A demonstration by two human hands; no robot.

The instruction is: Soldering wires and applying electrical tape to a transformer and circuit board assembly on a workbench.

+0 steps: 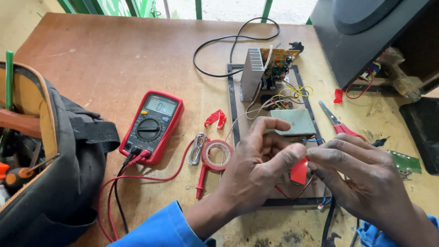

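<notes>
My left hand [256, 169] and my right hand [361, 176] meet over a black panel [232, 107] that carries a circuit board [280, 61] with a ribbed metal heat sink [251, 73]. Both hands pinch a small piece of red tape [299, 171] between thumb and fingers, around thin red and blue wires. A roll of red tape [218, 154] lies just left of my left hand. A pale rectangular board [299, 121] rests on the panel behind my fingers.
A red multimeter [153, 126] with red and black leads lies at the left. A dark tool bag [45, 169] stands at the far left edge. Red-handled scissors [338, 123], a green board [404, 162] and a black speaker cabinet [366, 41] sit at the right.
</notes>
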